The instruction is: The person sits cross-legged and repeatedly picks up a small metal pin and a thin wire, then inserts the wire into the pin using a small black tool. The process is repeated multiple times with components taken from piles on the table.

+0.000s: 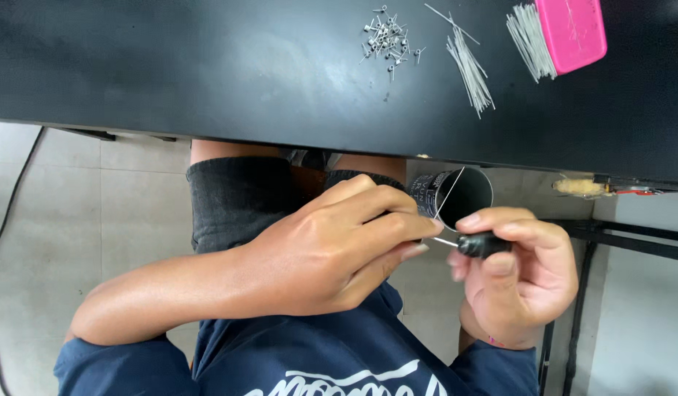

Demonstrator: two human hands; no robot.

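Note:
My left hand (332,249) is closed around a thin silver wire (450,192) whose free end sticks up in front of a black cylindrical cup (463,194). My right hand (518,275) grips a small black-handled tool (482,244), its thin metal tip pointing left and meeting the wire at my left fingertips. Both hands are held over my lap, below the edge of the black table (207,73). The cup sits just behind my fingers; what holds it is hidden.
On the table lie a pile of small bent wire pieces (387,37), a loose bundle of straight wires (469,70), and a pink rectangular block (571,33) resting on more straight wires (529,40). Grey floor tiles and a black metal frame (632,242) lie below.

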